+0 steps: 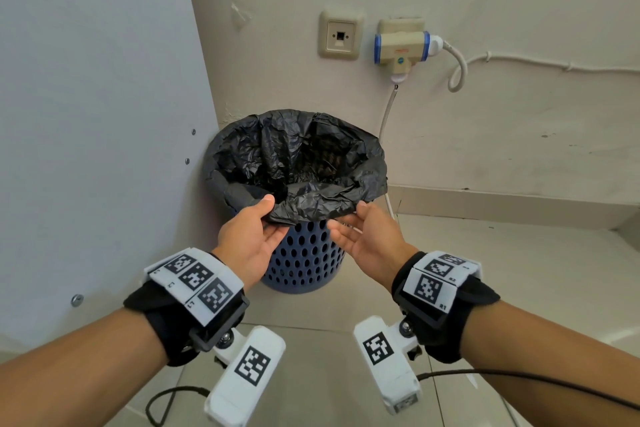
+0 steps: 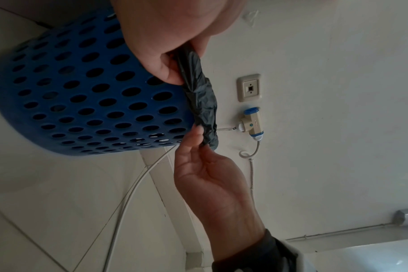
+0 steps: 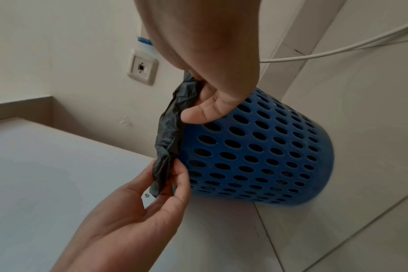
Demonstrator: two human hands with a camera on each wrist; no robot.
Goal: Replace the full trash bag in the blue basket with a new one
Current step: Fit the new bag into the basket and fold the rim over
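Note:
A blue perforated basket [image 1: 304,256] stands on the floor in a corner, lined with a crinkled black trash bag [image 1: 298,156] whose edge is folded over the rim. What lies inside the bag is too dark to make out. My left hand [image 1: 273,213] pinches the near edge of the bag between thumb and fingers. My right hand [image 1: 348,217] pinches the same near edge a little to the right. The left wrist view shows the bag edge [image 2: 200,99] stretched between both hands against the basket [image 2: 93,95]. In the right wrist view the bag [image 3: 168,139] hangs beside the basket [image 3: 256,150].
A white cabinet panel [image 1: 86,114] closes the left side right next to the basket. On the wall behind are a socket plate [image 1: 341,35] and a plug adapter [image 1: 401,48]; its white cable [image 1: 383,121] drops behind the basket. Tiled floor [image 1: 485,270] lies to the right.

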